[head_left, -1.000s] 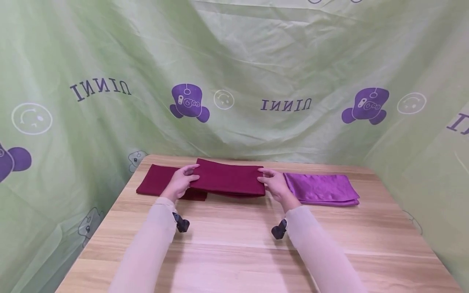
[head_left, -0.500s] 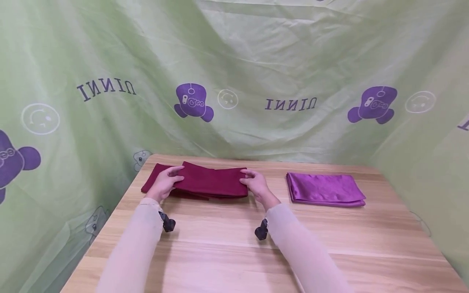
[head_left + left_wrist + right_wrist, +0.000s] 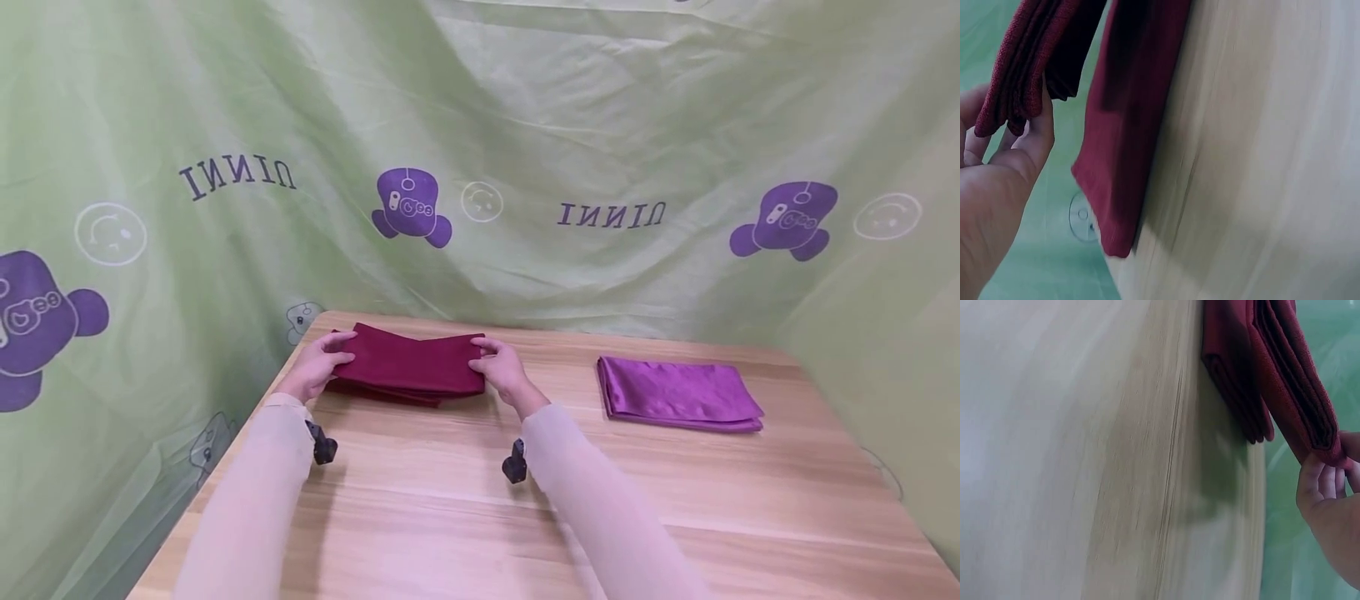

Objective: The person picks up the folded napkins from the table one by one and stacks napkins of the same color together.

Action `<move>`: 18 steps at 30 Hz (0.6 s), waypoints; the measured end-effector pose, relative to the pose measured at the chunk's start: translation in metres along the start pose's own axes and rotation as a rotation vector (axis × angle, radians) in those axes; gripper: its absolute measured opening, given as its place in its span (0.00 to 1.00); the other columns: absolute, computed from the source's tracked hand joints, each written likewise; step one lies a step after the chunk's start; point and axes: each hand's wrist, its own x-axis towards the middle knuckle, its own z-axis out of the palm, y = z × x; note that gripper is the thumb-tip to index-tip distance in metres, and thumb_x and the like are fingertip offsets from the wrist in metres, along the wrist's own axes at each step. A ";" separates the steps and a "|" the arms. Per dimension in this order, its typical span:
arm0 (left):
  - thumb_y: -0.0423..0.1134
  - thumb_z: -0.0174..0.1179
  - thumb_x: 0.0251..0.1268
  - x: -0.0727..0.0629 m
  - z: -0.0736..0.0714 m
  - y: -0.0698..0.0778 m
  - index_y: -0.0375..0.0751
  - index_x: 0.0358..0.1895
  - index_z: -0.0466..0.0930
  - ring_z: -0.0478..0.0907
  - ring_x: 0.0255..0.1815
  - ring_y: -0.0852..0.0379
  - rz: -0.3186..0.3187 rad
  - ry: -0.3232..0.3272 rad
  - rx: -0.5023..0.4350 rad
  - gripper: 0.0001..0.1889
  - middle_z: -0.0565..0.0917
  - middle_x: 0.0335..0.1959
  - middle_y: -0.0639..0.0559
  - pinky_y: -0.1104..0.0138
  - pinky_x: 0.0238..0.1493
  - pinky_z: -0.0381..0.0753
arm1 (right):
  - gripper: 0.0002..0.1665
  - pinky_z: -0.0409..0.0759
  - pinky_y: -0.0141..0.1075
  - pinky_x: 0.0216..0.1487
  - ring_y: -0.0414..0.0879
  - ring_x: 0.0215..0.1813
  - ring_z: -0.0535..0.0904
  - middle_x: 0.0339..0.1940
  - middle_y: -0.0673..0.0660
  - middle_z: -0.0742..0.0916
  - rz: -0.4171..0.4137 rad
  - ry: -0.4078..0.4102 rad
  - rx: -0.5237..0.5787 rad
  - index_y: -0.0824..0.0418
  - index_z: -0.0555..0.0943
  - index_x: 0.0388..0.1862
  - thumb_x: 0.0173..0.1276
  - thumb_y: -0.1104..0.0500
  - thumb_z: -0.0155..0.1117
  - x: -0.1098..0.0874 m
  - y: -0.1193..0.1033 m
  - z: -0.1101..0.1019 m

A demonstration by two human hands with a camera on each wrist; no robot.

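A folded dark red cloth (image 3: 416,362) is held up by its two ends, sagging slightly in the middle. My left hand (image 3: 313,367) pinches its left end, and my right hand (image 3: 504,371) pinches the right end. Layered folds show at the cloth's edge in the left wrist view, between thumb and fingers. Beneath it, a second folded dark red cloth (image 3: 1125,144) lies on the table; in the head view the held one covers most of it. The right wrist view shows a gap between the held cloth (image 3: 1294,381) and the lower cloth (image 3: 1229,369).
A folded shiny purple cloth (image 3: 678,396) lies at the right of the wooden table (image 3: 420,500). A green printed curtain (image 3: 525,125) hangs behind the table and along both sides. Small black cameras sit at both wrists.
Both hands have carried the held red cloth leftward, from partly beside the lower red cloth to over it. The head view has turned slightly left. The purple cloth stays on the table.
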 end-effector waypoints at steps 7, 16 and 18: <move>0.20 0.48 0.68 0.001 -0.015 0.005 0.26 0.72 0.55 0.78 0.32 0.65 0.024 0.019 0.035 0.29 0.60 0.63 0.31 0.72 0.32 0.81 | 0.31 0.78 0.34 0.49 0.51 0.50 0.74 0.49 0.63 0.75 0.009 -0.029 0.033 0.71 0.75 0.63 0.58 0.81 0.58 -0.004 0.000 0.022; 0.19 0.47 0.68 0.002 -0.027 -0.004 0.30 0.73 0.57 0.79 0.28 0.66 0.000 0.139 0.009 0.30 0.60 0.66 0.36 0.73 0.30 0.81 | 0.35 0.80 0.35 0.47 0.56 0.56 0.75 0.56 0.65 0.76 0.008 -0.060 0.039 0.68 0.71 0.67 0.58 0.82 0.55 -0.007 0.013 0.045; 0.20 0.47 0.68 0.002 -0.028 -0.004 0.30 0.73 0.58 0.78 0.28 0.66 0.004 0.159 0.013 0.29 0.62 0.65 0.37 0.74 0.29 0.80 | 0.36 0.79 0.34 0.48 0.54 0.55 0.74 0.56 0.63 0.75 0.010 -0.053 0.041 0.67 0.72 0.67 0.59 0.82 0.55 -0.006 0.014 0.048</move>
